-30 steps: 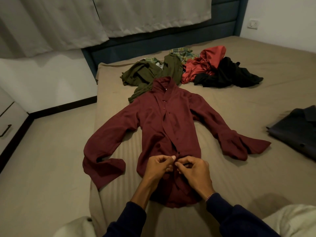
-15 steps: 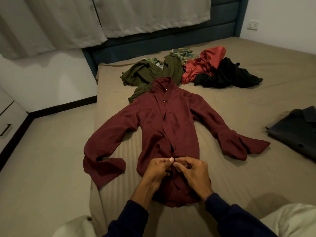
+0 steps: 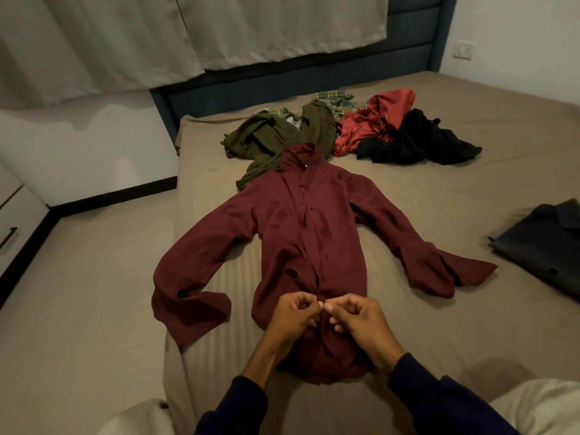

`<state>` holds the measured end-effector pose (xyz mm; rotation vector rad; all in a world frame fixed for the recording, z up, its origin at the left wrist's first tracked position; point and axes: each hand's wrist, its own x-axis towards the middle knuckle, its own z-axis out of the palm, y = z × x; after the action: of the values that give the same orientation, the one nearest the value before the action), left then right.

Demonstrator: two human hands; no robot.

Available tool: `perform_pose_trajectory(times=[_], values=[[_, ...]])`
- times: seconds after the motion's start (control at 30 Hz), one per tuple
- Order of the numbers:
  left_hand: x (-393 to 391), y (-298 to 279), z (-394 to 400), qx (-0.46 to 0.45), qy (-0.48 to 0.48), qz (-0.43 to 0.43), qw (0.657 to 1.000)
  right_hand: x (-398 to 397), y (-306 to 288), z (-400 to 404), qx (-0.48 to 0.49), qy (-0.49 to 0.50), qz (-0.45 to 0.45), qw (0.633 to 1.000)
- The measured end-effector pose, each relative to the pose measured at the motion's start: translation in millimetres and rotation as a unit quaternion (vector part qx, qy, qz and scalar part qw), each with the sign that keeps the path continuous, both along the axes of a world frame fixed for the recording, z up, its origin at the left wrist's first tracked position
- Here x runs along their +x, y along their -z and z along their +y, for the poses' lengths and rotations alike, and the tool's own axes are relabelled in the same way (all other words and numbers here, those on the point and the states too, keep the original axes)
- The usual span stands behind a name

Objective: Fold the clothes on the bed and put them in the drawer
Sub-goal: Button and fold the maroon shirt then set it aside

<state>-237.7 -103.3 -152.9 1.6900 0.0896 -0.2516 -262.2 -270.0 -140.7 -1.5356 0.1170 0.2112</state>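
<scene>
while the long-sleeved maroon cloth shirt (image 3: 301, 246) is lying spread beyond them, the left hand (image 3: 296, 315) and right hand (image 3: 354, 318) are both pinching its lower button placket.

brightness: pretty dim overall, warm yellowish indoor light, colours look muddy
light source: can't see any lamp; the curtains (image 3: 219, 36) look grey and let no daylight through
shadows: soft ones, a dark blob on the bed (image 3: 439, 196) sheet at lower right, faint shading under the maroon shirt (image 3: 298, 233) sleeves
dark stuff: the black garment (image 3: 420, 142) is basically a shapeless patch, folds barely readable
glare: none really, the white wall (image 3: 514, 36) at top right is the brightest bit
distortion: wide-angle bend, headboard (image 3: 282, 86) and floor edges curve near the borders
sharpness: centre decent, both hands slightly soft, corners smeary
</scene>
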Motion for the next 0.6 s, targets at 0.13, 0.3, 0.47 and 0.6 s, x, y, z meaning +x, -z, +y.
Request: perform_pose_trajectory(times=[0.13,0.3,0.47,0.6], values=[[1.4,-1.7,6.1,0.118,0.084,0.009,0.989,11.0,-15.1,-16.7,-0.199,-0.144,0.007,0.969],[43.9,-34.4,2.1,0.229,0.024,-0.109,0.967,69.0,-22.8,-6.8,-0.359,0.061,-0.156,0.918],[89.5,-27.3,-13.0,0.299,-0.081,-0.141,0.940,123.7,2.7,18.9,-0.417,0.009,-0.142,0.898],[103.5,-1.6,-10.9,0.317,-0.116,-0.044,0.940,130.0,20.8,29.9,-0.454,0.019,-0.083,0.887]])
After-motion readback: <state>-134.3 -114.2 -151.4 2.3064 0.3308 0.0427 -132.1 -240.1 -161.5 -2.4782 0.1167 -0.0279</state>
